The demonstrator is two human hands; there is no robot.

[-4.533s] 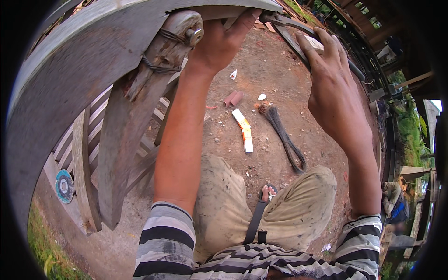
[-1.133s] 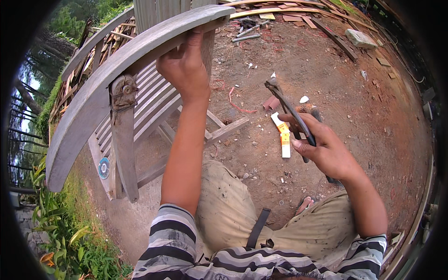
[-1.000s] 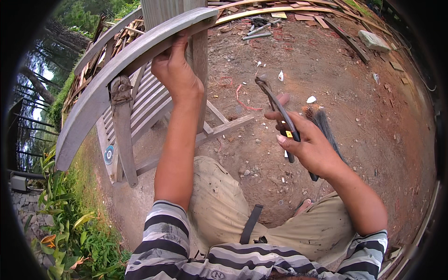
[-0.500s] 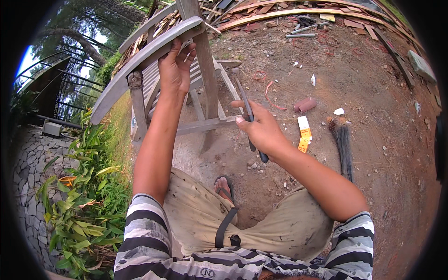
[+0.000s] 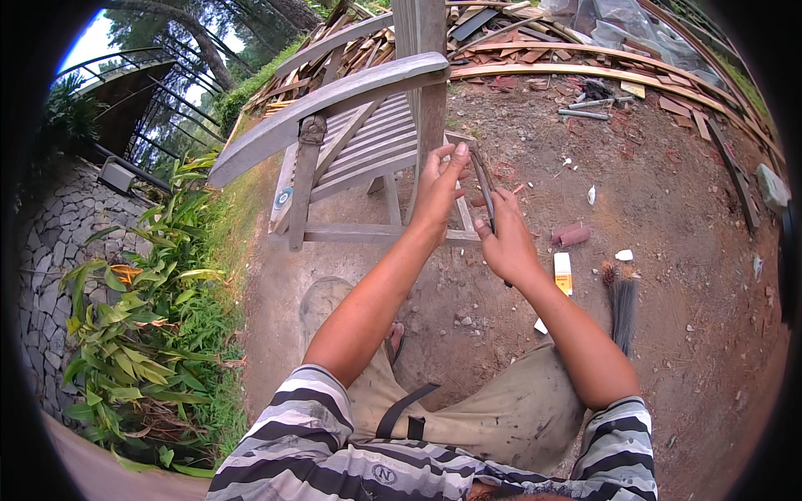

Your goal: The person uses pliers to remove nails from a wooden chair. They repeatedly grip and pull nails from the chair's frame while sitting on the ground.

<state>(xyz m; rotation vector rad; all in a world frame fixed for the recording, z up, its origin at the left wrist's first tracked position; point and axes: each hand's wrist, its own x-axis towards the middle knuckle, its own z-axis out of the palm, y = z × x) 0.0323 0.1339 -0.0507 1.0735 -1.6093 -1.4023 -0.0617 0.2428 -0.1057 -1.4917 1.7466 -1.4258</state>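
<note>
A weathered grey wooden chair with a slatted seat stands ahead of me to the left. My right hand is closed round a long, dark metal tool that looks like pliers or pincers, its tip pointing up and away. Close to that tip, my left hand is raised with thumb and fingers apart and loosely bent; nothing shows in it. Whether its thumb touches the tool I cannot tell. Behind the left hand rises the chair's upright post, which meets the curved armrest.
On the dirt to the right lie a reddish-brown roll, a white and yellow bottle, a small white bottle and a bundle of dark bristles. Scrap wood is piled behind. Leafy plants border the left.
My left hand has left the armrest and moved right, close to the tool. The tool has shifted with my right hand. The view has turned, so the chair appears farther right.
</note>
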